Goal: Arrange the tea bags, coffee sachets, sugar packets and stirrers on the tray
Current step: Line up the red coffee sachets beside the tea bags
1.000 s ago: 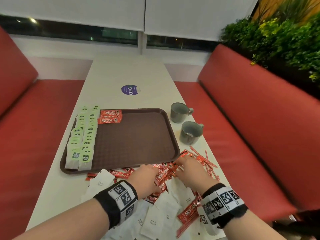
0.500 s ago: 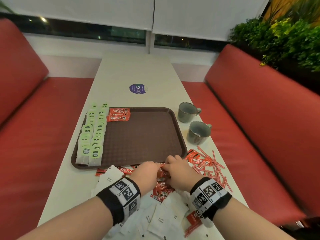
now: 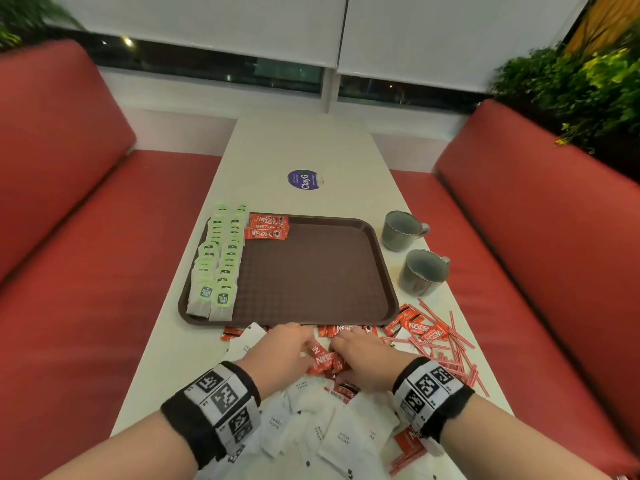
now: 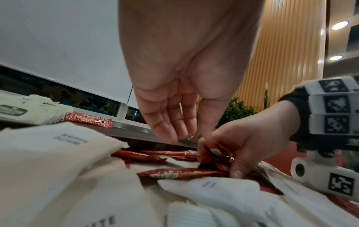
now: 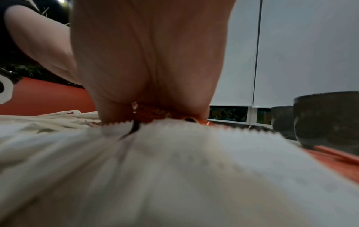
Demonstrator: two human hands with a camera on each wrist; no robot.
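Hands meet over the loose pile at the near edge of the table (image 3: 304, 143). The right hand (image 3: 363, 362) has its fingers and thumb curled round a small bunch of red coffee sachets (image 3: 323, 358) – the left wrist view shows the thumb pressing down and the sachets pinched between it and the fingers. The left hand (image 3: 280, 355) hangs just beside it with fingers pointing down, loosely bent; its fingertips (image 4: 170, 136) reach toward the same bunch, but whether they actually grip a sachet cannot be told.

White sugar packets (image 3: 332, 434) lie heaped under and around both wrists, nearest the person. More red sachets (image 3: 420, 329) lie scattered to the right, mixed with thin red-and-white stirrers (image 3: 446, 344) fanned out near the table's right edge.

Beyond the hands sits the brown tray (image 3: 311, 271). Two rows of green-labelled tea bags (image 3: 218, 265) overlap along its left side, and three coffee sachets in the tray's far corner (image 3: 268, 226) lie stacked just beside the tea bags – the rest of the tray floor shows bare. Two grey cups (image 3: 415, 254) stand on the table to the tray's right, handles turned right. A round purple sticker (image 3: 303, 180) lies farther up the table, and red benches (image 3: 519, 237) flank both sides.
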